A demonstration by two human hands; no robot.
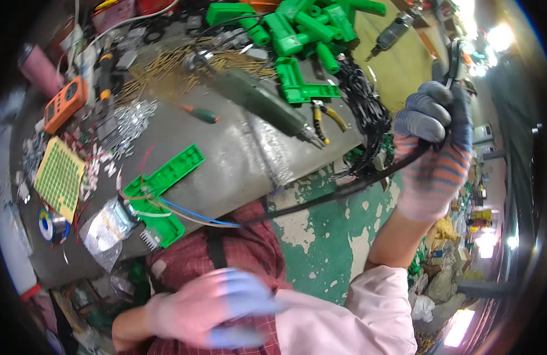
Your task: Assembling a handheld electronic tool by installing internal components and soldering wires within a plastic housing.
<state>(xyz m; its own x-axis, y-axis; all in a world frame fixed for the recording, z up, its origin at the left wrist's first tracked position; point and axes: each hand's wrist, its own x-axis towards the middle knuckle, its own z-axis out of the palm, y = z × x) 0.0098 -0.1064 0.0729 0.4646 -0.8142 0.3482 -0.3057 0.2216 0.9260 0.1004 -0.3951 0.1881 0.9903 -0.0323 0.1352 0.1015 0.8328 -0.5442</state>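
At the right, my right hand (433, 148), in a striped knit glove, is raised with its fingers wrapped round a black cable (321, 200). Part of that cable sticks up past the fingertips. From the hand it runs left above my lap and splits into thin blue and pale wires. These wires lead into an L-shaped green plastic housing half (174, 171) lying on the table's near edge. My left hand (217, 307), also gloved, is over my lap, apart from the cable; motion smears its fingers.
On the grey table (226, 160) lie a dark green power screwdriver (264, 106), yellow-handled pliers (324, 121) and a small screwdriver (200, 113). Green housings (309, 29) are piled at the back, beside black cable ties (362, 97). Screws, a sticker sheet (59, 177) and a wire spool (53, 226) sit left.
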